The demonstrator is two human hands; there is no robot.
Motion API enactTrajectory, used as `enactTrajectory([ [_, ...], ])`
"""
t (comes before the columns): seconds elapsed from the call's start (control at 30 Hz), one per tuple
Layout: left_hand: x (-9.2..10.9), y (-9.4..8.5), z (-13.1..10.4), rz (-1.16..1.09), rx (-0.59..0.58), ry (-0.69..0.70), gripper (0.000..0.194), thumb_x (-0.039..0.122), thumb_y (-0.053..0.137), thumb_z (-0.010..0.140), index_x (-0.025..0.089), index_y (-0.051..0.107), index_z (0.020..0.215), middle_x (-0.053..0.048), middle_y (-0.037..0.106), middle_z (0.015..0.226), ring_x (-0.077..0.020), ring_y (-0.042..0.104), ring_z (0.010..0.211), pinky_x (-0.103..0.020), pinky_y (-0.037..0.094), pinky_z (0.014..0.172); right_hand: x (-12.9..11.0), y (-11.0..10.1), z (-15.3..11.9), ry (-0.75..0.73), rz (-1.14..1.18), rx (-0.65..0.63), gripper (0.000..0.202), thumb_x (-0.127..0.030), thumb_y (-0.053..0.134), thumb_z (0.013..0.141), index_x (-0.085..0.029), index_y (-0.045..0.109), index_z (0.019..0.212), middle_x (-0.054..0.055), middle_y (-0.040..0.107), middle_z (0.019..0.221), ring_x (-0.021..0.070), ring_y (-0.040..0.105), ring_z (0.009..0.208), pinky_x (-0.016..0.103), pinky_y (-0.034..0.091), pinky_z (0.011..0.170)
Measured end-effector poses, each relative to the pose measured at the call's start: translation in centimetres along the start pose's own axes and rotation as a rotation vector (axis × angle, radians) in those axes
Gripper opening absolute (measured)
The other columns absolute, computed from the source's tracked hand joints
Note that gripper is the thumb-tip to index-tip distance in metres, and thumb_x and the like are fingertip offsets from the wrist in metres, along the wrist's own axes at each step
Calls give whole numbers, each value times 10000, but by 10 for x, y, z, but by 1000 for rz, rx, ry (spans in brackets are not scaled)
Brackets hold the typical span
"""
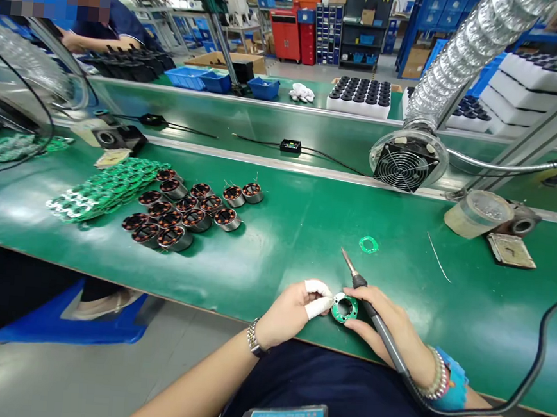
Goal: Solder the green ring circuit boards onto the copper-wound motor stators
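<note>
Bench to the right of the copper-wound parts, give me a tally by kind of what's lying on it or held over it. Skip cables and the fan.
Green ring boards, one loose, one in the right hand: 2
Soldering iron: 1
Thin pale wire: 1
Tub: 1
Iron stand with tray: 1
Total: 6

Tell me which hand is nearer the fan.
Right. The right hand is almost straight in front of the fan; the left hand is also in front, but farther to the left.
</note>
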State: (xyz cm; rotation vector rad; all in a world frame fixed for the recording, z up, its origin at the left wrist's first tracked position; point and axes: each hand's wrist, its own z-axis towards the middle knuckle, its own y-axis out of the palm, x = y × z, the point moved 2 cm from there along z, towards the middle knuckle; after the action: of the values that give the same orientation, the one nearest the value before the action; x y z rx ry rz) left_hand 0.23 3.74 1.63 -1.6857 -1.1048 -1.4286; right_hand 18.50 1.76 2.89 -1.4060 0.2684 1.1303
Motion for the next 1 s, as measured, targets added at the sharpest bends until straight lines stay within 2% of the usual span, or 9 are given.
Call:
enactTrajectory([
  [0.17,1,1,3,-91,-8,-90,88,214,601,696,148,548,672,38,506,587,-89,479,553,-213,395,588,1,1,0,0,12,0,350,-226,584,827,-214,484,1162,81,585,1011,201,589,909,325,502,799],
  [0.33,0,1,3,-109,8,-78,84,201,624,692,149,557,693,23,552,612,-101,522,589,-223,423,619,0,0,1,-7,11,5,344,-237,582,829,-208,486,1158,81,586,994,198,587,892,324,505,783],
  [0.5,-5,-3,-4,103,97,100,74,225,613,739,152,617,727,-30,607,715,-142,562,670,-257,453,655,2,1,0,-15,20,8,346,-247,574,836,-201,482,1167,87,587,990,198,588,888,327,506,792],
  [0.63,-4,-4,-6,316,72,209,129,223,525,813,162,594,724,-31,579,743,-144,538,702,-267,440,681,3,1,-1,-12,23,5,340,-252,571,839,-207,482,1165,83,586,997,197,585,898,326,506,791],
  [0.73,-2,-4,-3,345,6,152,120,220,513,817,157,560,727,-17,544,736,-135,525,688,-267,431,680,4,2,-1,-15,32,-2,344,-240,575,836,-206,482,1166,83,580,1017,196,579,918,329,498,810],
  [0.87,-4,-4,1,126,-72,-19,116,252,558,780,146,533,742,0,532,690,-127,544,644,-260,436,647,4,2,-1,-11,40,-7,355,-214,586,826,-195,486,1166,88,579,1023,197,575,929,334,492,824],
  [1.0,-4,-5,4,28,-97,-108,147,272,601,743,135,548,733,1,548,673,-124,554,634,-255,431,643,1,-1,-2,-45,24,7,381,-189,606,809,-186,483,1170,97,589,1048,203,577,943,334,498,816],
])
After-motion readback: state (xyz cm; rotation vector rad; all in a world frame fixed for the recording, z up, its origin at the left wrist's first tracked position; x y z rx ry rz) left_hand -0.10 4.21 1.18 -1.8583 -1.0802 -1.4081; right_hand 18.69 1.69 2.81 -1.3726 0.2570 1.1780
